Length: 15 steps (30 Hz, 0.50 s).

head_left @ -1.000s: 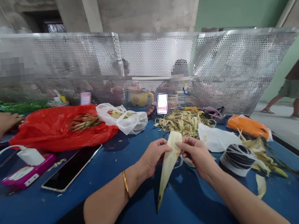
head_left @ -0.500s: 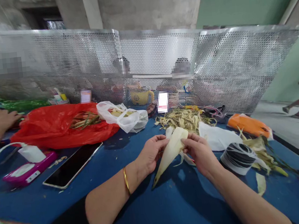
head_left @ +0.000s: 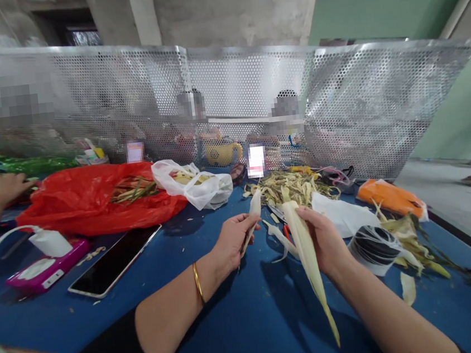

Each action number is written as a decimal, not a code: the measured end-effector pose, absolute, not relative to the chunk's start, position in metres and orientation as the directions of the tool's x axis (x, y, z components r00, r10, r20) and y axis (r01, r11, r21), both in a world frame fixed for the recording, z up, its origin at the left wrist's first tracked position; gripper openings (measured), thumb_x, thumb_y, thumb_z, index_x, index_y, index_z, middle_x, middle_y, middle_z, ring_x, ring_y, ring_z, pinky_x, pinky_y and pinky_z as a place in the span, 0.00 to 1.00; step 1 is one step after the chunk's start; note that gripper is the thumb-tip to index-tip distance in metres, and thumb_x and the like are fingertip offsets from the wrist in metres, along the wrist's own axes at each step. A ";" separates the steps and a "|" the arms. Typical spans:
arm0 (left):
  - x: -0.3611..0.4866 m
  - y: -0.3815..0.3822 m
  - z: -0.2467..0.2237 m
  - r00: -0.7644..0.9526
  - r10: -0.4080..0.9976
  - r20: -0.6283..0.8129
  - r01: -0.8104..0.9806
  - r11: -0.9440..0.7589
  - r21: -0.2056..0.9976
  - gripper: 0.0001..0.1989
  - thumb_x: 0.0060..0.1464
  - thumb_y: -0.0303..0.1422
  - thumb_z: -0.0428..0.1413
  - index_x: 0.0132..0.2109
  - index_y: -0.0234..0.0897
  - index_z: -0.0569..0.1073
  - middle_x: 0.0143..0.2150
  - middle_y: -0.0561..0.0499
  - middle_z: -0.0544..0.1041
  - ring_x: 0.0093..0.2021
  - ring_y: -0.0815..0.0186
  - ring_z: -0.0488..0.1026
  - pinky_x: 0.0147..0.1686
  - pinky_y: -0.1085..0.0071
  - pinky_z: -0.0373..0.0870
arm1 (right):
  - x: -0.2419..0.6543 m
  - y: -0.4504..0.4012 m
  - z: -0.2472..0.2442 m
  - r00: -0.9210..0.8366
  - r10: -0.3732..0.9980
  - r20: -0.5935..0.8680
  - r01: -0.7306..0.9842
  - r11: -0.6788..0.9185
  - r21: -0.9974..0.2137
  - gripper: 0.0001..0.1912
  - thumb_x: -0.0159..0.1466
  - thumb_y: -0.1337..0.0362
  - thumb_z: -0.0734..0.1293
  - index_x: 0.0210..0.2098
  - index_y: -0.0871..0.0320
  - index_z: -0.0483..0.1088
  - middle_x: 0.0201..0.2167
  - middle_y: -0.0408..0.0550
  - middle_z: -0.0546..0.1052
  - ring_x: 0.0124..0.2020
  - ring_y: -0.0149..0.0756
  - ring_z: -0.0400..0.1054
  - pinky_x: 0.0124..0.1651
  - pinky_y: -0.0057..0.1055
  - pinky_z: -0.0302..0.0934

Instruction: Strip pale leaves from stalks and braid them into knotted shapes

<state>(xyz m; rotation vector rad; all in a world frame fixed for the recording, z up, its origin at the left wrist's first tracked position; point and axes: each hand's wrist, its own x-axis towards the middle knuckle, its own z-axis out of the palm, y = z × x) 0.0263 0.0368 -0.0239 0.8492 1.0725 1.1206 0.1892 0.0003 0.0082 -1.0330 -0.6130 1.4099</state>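
My left hand (head_left: 234,240), with a gold bangle on the wrist, pinches a narrow pale husk piece (head_left: 254,205) that points upward. My right hand (head_left: 322,236) holds a longer, wider pale husk (head_left: 305,248) whose thin tip hangs down toward the table's near edge. The two pieces are apart. Between and behind my hands, a curled husk strip (head_left: 281,239) lies on the blue table beside scissors with a red handle (head_left: 287,232), partly hidden by the husk. A heap of dry husk strips (head_left: 289,186) sits just beyond.
To the left are a phone (head_left: 116,262), purple power strip (head_left: 47,268), red bag (head_left: 73,199) and white bag (head_left: 198,186). A wire spool (head_left: 373,249) and orange packet (head_left: 389,197) lie right. Another person's hand (head_left: 3,189) is far left. A perforated metal screen (head_left: 246,80) stands behind.
The single broad husk held between both hands is now seen as two separate pieces, one per hand. My hands have moved apart, and the red scissor handle shows more.
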 end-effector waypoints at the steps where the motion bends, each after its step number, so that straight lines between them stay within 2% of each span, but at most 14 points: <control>1: 0.026 0.036 -0.024 0.072 0.973 -0.219 -0.253 0.230 0.940 0.14 0.41 0.40 0.65 0.27 0.34 0.74 0.19 0.57 0.69 0.15 0.77 0.58 0.16 0.77 0.54 | 0.190 0.000 0.009 0.119 0.969 -0.217 -0.496 -0.131 -0.858 0.09 0.49 0.63 0.71 0.27 0.57 0.69 0.17 0.40 0.72 0.18 0.32 0.66 0.19 0.27 0.62; 6: 0.028 0.031 -0.025 0.060 0.978 -0.200 -0.174 0.208 0.963 0.18 0.39 0.47 0.64 0.28 0.35 0.74 0.13 0.62 0.57 0.14 0.76 0.52 0.15 0.78 0.49 | 0.192 0.002 0.010 0.118 0.962 -0.246 -0.492 -0.159 -0.856 0.09 0.51 0.62 0.71 0.27 0.56 0.67 0.16 0.39 0.71 0.16 0.31 0.64 0.19 0.27 0.61; 11: 0.034 0.023 -0.023 0.117 0.960 -0.254 -0.173 0.272 0.947 0.20 0.37 0.48 0.65 0.27 0.34 0.74 0.14 0.61 0.57 0.15 0.76 0.51 0.14 0.78 0.49 | 0.197 0.008 0.004 0.208 0.959 -0.193 -0.442 -0.084 -0.893 0.11 0.48 0.62 0.73 0.28 0.56 0.69 0.17 0.38 0.72 0.17 0.30 0.65 0.20 0.25 0.61; 15: 0.033 0.022 -0.025 0.133 0.954 -0.269 -0.175 0.290 0.941 0.18 0.39 0.46 0.64 0.27 0.34 0.74 0.14 0.60 0.59 0.15 0.76 0.53 0.15 0.78 0.50 | 0.202 0.012 0.000 0.254 0.955 -0.155 -0.319 -0.069 -0.945 0.12 0.47 0.61 0.74 0.30 0.57 0.71 0.17 0.38 0.73 0.17 0.28 0.64 0.19 0.23 0.59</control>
